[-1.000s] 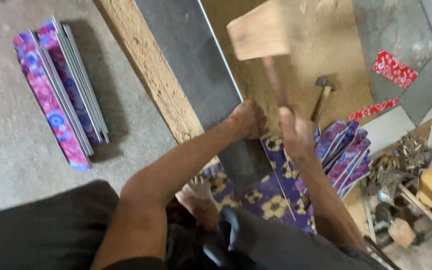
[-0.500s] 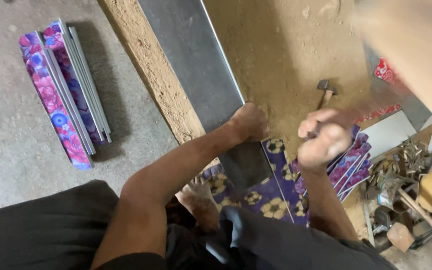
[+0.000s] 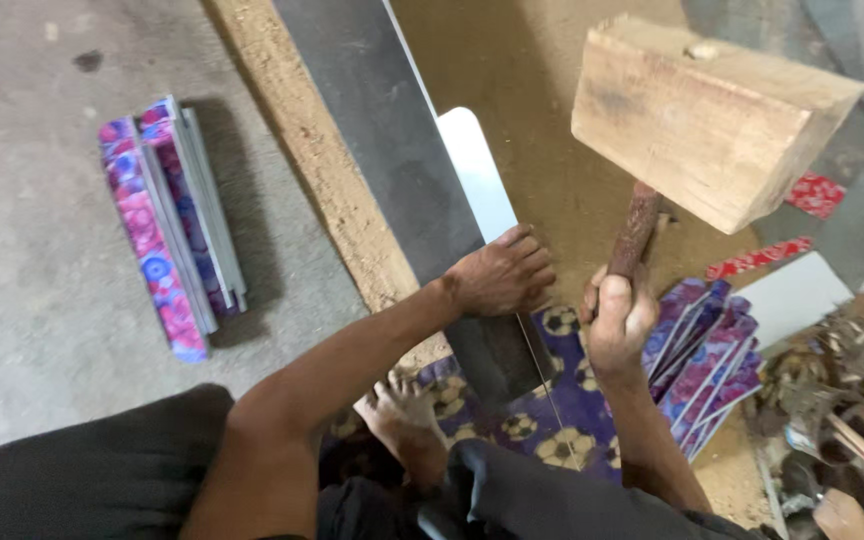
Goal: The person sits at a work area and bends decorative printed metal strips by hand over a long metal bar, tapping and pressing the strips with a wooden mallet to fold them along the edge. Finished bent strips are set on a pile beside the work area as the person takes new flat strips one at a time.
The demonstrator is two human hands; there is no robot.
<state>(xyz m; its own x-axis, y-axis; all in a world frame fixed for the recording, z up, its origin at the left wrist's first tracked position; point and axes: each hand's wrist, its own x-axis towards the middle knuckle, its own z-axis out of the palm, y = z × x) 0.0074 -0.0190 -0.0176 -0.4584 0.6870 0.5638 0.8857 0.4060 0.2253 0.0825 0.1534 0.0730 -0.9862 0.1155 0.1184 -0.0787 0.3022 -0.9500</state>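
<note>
My right hand (image 3: 620,318) grips the rusty handle of a big wooden mallet (image 3: 710,120), whose block head is raised high above the work. My left hand (image 3: 500,275) presses flat on a long dark metal bar (image 3: 382,130) that runs diagonally over a wooden beam. A thin sheet with a purple flower print (image 3: 552,420) lies under the bar's near end, and a pale strip of sheet (image 3: 477,170) shows along the bar's right edge. My bare foot (image 3: 407,415) rests just below the bar.
A stack of folded printed sheet pieces (image 3: 167,220) lies on the concrete floor at left. More folded purple pieces (image 3: 707,350) sit right of my right hand. Scrap and tools (image 3: 832,400) crowd the lower right. Sawdust-coloured ground (image 3: 542,90) lies beyond the bar.
The mallet head, low over the bar a second ago, swung up and out of view, and is now raised high at upper right. My left hand stayed on the bar.
</note>
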